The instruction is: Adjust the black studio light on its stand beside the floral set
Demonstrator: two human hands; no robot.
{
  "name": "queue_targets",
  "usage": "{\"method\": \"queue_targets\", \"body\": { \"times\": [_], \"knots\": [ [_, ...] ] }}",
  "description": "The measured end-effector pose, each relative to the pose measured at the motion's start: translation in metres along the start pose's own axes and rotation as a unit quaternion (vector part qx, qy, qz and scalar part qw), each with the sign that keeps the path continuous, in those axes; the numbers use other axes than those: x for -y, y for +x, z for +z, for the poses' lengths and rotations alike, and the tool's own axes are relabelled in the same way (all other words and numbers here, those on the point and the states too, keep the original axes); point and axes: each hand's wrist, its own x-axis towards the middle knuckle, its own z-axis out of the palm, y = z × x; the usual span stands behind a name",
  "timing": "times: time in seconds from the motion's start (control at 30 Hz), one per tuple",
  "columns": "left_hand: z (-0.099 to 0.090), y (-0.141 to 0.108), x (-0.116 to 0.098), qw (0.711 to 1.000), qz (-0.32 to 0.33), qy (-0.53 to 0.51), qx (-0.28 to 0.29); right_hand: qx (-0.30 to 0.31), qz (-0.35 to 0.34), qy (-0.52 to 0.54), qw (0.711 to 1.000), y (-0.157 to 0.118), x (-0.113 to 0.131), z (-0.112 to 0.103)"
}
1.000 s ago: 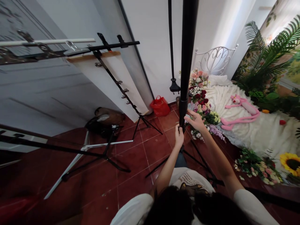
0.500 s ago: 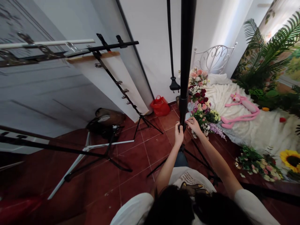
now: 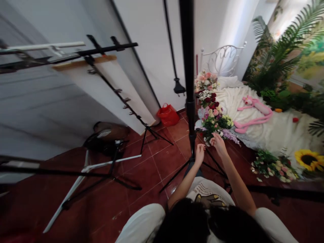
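Observation:
A tall black stand pole (image 3: 190, 114) rises in front of me, its thin legs spread on the floor. Just to the right of its lower part is my left hand (image 3: 199, 154), fingers curled and fingertips together, apart from the pole. My right hand (image 3: 218, 145) is raised a little further right, with thumb and fingers pinched, close in view to the flowers (image 3: 214, 116). Whether either hand has something small between its fingertips is too blurred to tell. From a black cord, a two-pin plug (image 3: 179, 87) hangs left of the pole.
On the left, a backdrop roll (image 3: 101, 91) hangs from a clamped stand, near a white stand leg (image 3: 68, 194). A red bag (image 3: 168, 114) sits by the wall. At right, a pink plush toy (image 3: 258, 113) lies on a white blanket (image 3: 280, 135), near a sunflower (image 3: 307, 159).
Both hands have come off the pole and moved right and slightly lower. The view has shifted, so the pole and the room now appear further left.

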Motion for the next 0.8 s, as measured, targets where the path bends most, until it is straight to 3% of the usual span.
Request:
{"method": "queue_targets", "body": {
  "times": [0.1, 0.2, 0.3, 0.4, 0.53, 0.67, 0.73, 0.8],
  "knots": [
    [0.043, -0.010, 0.005, 0.988, -0.003, 0.003, 0.156, -0.109, 0.024, 0.028, 0.993, -0.041, -0.016, -0.060],
    [0.093, -0.031, 0.001, 0.949, 0.000, 0.016, 0.316, -0.234, 0.050, 0.073, 0.968, -0.091, -0.037, -0.110],
    [0.141, -0.064, -0.004, 0.894, -0.011, 0.026, 0.447, -0.323, 0.044, 0.173, 0.929, -0.143, -0.054, -0.142],
    [0.183, -0.106, -0.004, 0.840, -0.020, 0.019, 0.542, -0.346, -0.008, 0.329, 0.879, -0.189, -0.059, -0.160],
    [0.225, -0.159, 0.000, 0.789, -0.040, 0.010, 0.613, -0.283, -0.101, 0.501, 0.812, -0.232, -0.050, -0.174],
    [0.249, -0.190, 0.005, 0.752, -0.112, 0.019, 0.650, -0.214, -0.155, 0.602, 0.753, -0.248, -0.040, -0.185],
    [0.256, -0.197, 0.007, 0.749, -0.126, 0.020, 0.650, -0.206, -0.154, 0.624, 0.738, -0.248, -0.039, -0.191],
    [0.260, -0.202, 0.009, 0.762, -0.128, 0.023, 0.634, -0.234, -0.136, 0.597, 0.756, -0.246, -0.039, -0.198]
  ]
}}
